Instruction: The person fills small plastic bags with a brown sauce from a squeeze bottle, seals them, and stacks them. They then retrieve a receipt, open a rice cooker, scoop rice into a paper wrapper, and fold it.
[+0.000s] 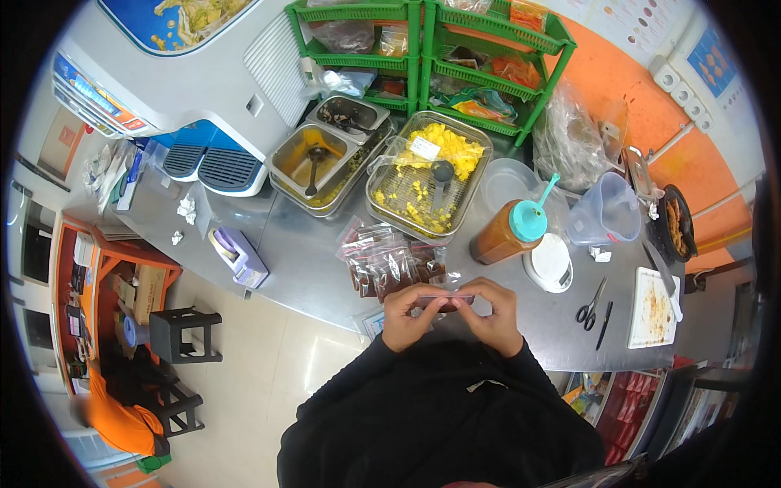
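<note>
In front of my chest, a small clear zip bag [447,302] with dark reddish-brown contents is pinched along its top edge by both hands. My left hand [407,314] grips the left end between thumb and fingers, and my right hand [495,312] has the other end. Just beyond my left hand lies a pile of similar filled zip bags [387,262] on the steel table [311,268]. A squeeze bottle [503,235] of brown sauce with a turquoise cap stands past my right hand, beside a white kitchen scale [554,268].
A wire-mesh basket [368,192] holds yellow pieces and a dark scoop [440,177]. Left of it are steel food pans [277,146] and a tape dispenser [247,262]. Scissors [589,311], a knife [662,268] and a cutting board [639,323] lie right. A person in orange [122,421] is at lower left.
</note>
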`<state>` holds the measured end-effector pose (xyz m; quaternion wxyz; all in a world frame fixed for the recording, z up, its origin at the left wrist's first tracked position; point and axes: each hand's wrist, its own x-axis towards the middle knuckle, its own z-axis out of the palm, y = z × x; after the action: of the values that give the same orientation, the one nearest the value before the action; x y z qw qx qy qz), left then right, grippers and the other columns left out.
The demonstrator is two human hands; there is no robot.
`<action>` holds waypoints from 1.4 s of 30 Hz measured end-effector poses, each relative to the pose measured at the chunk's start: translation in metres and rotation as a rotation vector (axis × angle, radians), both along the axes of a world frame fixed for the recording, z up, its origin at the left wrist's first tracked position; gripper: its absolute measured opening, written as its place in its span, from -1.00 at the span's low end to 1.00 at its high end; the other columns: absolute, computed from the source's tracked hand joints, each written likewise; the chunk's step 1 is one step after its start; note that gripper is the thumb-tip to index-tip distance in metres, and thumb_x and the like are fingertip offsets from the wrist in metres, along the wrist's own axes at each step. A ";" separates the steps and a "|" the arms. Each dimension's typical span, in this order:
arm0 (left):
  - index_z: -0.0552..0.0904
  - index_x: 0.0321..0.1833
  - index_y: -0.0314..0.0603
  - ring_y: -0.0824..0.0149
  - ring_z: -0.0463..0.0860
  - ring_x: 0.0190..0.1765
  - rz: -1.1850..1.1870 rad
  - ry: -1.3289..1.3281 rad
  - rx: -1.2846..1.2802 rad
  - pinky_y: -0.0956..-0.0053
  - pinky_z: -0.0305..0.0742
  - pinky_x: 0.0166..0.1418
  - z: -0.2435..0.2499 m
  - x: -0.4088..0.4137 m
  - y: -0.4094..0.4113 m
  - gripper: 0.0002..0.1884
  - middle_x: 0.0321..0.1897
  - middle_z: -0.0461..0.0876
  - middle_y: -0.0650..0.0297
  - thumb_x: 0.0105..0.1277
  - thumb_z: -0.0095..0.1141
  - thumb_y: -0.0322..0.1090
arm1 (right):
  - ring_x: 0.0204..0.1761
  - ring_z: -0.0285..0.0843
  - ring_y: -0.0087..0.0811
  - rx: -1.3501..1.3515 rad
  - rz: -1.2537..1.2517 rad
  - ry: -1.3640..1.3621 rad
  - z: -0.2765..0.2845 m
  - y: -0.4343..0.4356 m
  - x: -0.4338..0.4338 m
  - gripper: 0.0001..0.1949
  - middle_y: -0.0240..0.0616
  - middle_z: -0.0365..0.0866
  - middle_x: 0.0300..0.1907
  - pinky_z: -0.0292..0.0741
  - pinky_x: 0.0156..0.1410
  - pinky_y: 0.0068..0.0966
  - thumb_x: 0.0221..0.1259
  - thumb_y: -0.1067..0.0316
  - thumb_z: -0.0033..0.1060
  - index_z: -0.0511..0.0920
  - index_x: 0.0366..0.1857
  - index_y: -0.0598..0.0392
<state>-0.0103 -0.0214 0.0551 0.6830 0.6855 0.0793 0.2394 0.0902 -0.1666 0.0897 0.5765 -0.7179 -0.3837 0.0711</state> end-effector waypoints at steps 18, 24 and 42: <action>0.73 -0.25 -0.38 0.36 0.75 -0.30 0.021 0.001 0.195 0.54 0.58 -0.20 0.014 0.003 0.004 -0.93 -0.37 0.76 0.15 0.24 0.32 -0.54 | -0.41 0.61 -0.32 0.059 -0.036 -0.069 -0.002 0.004 -0.003 -0.90 -0.20 0.69 -0.41 0.51 -0.28 -0.50 0.02 0.53 0.44 0.67 -0.39 0.16; 0.76 -0.21 -0.31 0.34 0.78 -0.29 0.014 0.029 0.295 0.53 0.61 -0.19 0.023 -0.001 0.020 -0.91 -0.33 0.79 0.14 0.24 0.33 -0.51 | -0.38 0.65 -0.29 0.044 -0.036 -0.108 0.000 0.002 0.004 -0.90 -0.19 0.70 -0.41 0.52 -0.26 -0.47 0.00 0.55 0.45 0.69 -0.39 0.16; 0.67 -0.06 -0.35 0.12 0.75 -0.35 0.149 0.570 0.570 0.40 0.62 -0.20 -0.055 -0.024 0.103 -0.83 -0.34 0.77 0.09 0.44 0.08 -0.42 | -0.38 0.68 -0.10 -0.702 0.045 -0.160 -0.086 0.017 0.011 -0.76 -0.18 0.68 -0.44 0.58 -0.24 -0.19 0.16 0.08 0.32 0.68 -0.39 0.04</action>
<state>-0.0341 0.0821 0.0001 0.3972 0.8785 0.2452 0.1012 0.1015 -0.1499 0.0038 0.2614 -0.8667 -0.3956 0.1549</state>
